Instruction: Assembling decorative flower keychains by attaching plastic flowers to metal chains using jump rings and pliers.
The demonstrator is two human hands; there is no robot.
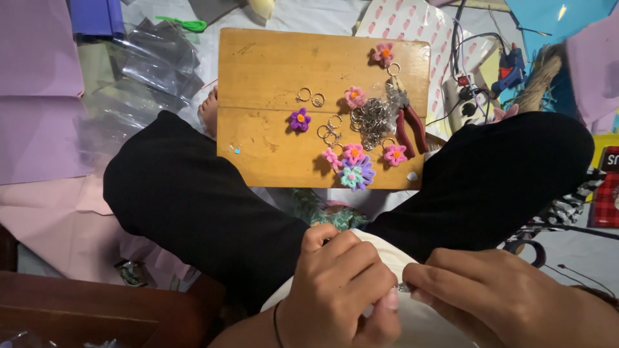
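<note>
Wooden board (271,64): upper left quarter bare, open to reach from 11 o'clock; near left corner also bare save small scraps.
Right half of board crowded: loose metal rings (311,97) at centre, ring pile (373,119) at 2 o'clock, pliers (410,124) along right edge, felt flowers (353,166) clustered at near edge, one purple flower (299,120) mid-board.
Knees in black cloth: left leg (187,193) blocks 9 o'clock, right leg (509,167) blocks 3 o'clock; narrow gap between them leads straight to 12.
Left hand (342,290) and right hand (503,296) meet at 6 o'clock, pinching a small metal piece (403,287).
Plastic sleeves (148,64) clutter 10 o'clock; cables and power strip (465,96) clutter 2 o'clock.
</note>
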